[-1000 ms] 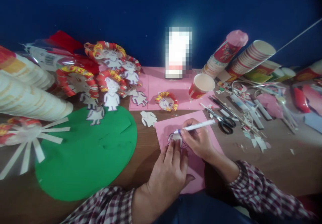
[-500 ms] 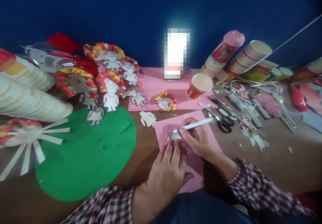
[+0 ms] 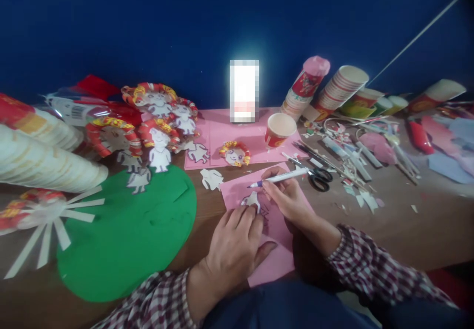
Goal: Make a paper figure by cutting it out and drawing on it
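Observation:
My right hand (image 3: 287,201) is closed around a white pen (image 3: 281,177) with a blue tip, which points left just above a small white paper figure (image 3: 252,200). That figure lies on a pink sheet (image 3: 272,260) at the near table edge. My left hand (image 3: 237,245) lies flat on the sheet, fingers stretched out, with its fingertips pressing on the lower part of the figure. Both sleeves are checked red and white.
A green paper disc (image 3: 126,235) lies to the left, with another white cut-out (image 3: 211,178) and paper-cup dolls (image 3: 159,122) behind it. Scissors (image 3: 314,175), a red paper cup (image 3: 278,129), stacked cups (image 3: 338,90) and paper scraps crowd the right side.
The view has tilted and shifted, so everything sits lower and further left. The pen tip has lifted slightly off the paper figure; my left hand stays pressed on the sheet.

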The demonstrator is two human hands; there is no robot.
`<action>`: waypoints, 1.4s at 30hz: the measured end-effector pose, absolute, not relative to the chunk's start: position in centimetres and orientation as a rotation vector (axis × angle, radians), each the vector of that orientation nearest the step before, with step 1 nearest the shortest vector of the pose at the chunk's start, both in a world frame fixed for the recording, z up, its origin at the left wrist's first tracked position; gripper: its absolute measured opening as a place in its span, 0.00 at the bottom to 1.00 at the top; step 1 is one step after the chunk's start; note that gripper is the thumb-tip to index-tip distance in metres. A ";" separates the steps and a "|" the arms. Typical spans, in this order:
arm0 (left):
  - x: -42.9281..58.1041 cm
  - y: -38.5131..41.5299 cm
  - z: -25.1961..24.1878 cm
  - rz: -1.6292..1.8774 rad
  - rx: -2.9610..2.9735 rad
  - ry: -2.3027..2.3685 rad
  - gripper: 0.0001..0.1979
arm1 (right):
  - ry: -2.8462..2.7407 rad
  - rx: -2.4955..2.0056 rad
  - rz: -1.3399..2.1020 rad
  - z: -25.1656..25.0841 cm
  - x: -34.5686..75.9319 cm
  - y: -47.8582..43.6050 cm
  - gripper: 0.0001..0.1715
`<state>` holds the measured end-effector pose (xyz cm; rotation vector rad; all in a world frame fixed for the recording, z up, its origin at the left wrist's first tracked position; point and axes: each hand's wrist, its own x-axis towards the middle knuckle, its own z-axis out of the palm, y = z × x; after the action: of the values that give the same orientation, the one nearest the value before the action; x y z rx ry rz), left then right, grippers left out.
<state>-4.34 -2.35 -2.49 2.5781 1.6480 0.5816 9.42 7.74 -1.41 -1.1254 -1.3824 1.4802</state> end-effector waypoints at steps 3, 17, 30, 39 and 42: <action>-5.1 -1.3 -2.2 0.540 2.592 1.570 0.21 | -1.298 -1.101 1.495 -1.8 9.4 7.9 0.11; -5.9 -1.8 -2.1 0.453 2.675 1.453 0.17 | -1.248 -1.002 1.490 -1.9 10.4 8.0 0.19; -3.7 -2.6 -2.6 0.296 2.563 1.715 0.24 | -1.596 -0.925 1.279 -1.9 10.9 6.9 0.15; -4.7 -3.5 -1.7 0.278 2.534 1.737 0.31 | -2.154 -0.836 0.962 -1.2 14.7 7.1 0.14; -6.2 -3.0 -0.9 0.333 2.508 1.773 0.27 | -2.487 -0.823 0.629 -1.4 16.5 6.9 0.15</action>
<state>-6.20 -3.04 -0.95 2.5077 1.7726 0.3325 16.48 6.91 -1.39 -0.8227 -2.4870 0.6288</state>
